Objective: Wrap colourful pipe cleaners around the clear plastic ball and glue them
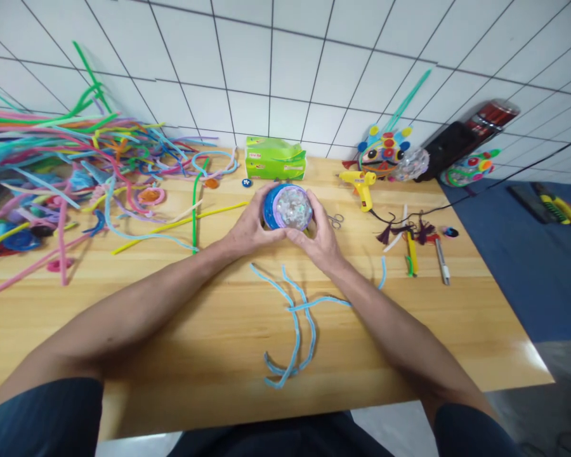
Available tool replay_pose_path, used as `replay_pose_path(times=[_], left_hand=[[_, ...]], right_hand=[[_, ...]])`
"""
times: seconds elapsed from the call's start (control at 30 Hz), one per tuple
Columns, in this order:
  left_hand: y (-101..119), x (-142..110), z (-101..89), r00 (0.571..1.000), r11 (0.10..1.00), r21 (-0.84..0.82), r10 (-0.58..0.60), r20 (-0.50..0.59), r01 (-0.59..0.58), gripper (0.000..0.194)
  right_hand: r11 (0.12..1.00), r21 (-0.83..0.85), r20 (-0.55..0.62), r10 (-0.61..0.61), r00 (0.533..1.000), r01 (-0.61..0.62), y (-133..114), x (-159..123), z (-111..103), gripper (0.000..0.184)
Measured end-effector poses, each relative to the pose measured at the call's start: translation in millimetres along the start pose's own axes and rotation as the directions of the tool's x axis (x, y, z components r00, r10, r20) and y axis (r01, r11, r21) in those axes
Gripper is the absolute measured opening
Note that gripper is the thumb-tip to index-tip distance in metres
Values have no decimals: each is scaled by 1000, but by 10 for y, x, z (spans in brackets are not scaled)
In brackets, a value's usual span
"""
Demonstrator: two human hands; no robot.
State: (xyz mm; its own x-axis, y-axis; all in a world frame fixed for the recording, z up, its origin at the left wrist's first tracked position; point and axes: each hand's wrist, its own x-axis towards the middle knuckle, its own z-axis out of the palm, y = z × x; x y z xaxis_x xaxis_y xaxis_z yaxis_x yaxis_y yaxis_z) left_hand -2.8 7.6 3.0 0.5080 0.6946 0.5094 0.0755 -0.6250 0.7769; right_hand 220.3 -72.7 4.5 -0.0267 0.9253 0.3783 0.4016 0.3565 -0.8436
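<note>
As hands [252,225] [321,237] cup the round object [289,208] | clear glinting top [295,207] | lilac rim [275,214] | blue side [269,207]

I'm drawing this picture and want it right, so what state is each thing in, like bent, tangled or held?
Left hand: curved around the clear-topped object
Right hand: curved around its other side
Clear-topped object: held between both hands
Light-blue stems: bent, crossing
Colourful stem heap: tangled
Glue gun: lying down; on or off unclear
Scissors: partly hidden; open or shut unclear
</note>
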Motion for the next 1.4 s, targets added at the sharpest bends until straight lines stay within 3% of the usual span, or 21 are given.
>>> replay_pose_path(times=[0.13,0.23,0.4,0.53,0.87,1.1,1.3,1.4], left_hand=[[-49,9,65,994,989,103,108,-20,-106,106],[-75,30,89,985,976,132,175,5,-174,99],[-104,72,96,979,969,143,199,36,-202,96],[-135,88,88,980,972,128,189,67,-196,99],[-219,83,109,958,950,128,276,72,-283,99],[-227,96,116,966,962,94,252,61,-257,98],[-189,43,98,962,954,123,268,50,-272,104],[-177,24,99,967,952,167,253,38,-256,105]], right_hand=[[973,-200,-43,-123,991,112,-13,52,-60,109],[932,-301,-14,-218,976,204,-66,79,-91,101],[883,-364,82,-287,954,297,-160,95,-144,72],[869,-379,95,-305,948,317,-167,132,-140,62],[851,-407,148,-297,943,332,-212,143,-108,68],[869,-381,156,-276,948,315,-220,187,-105,67],[907,-336,21,-261,965,253,-95,149,-229,83],[914,-317,46,-253,966,254,-31,144,-224,82]])
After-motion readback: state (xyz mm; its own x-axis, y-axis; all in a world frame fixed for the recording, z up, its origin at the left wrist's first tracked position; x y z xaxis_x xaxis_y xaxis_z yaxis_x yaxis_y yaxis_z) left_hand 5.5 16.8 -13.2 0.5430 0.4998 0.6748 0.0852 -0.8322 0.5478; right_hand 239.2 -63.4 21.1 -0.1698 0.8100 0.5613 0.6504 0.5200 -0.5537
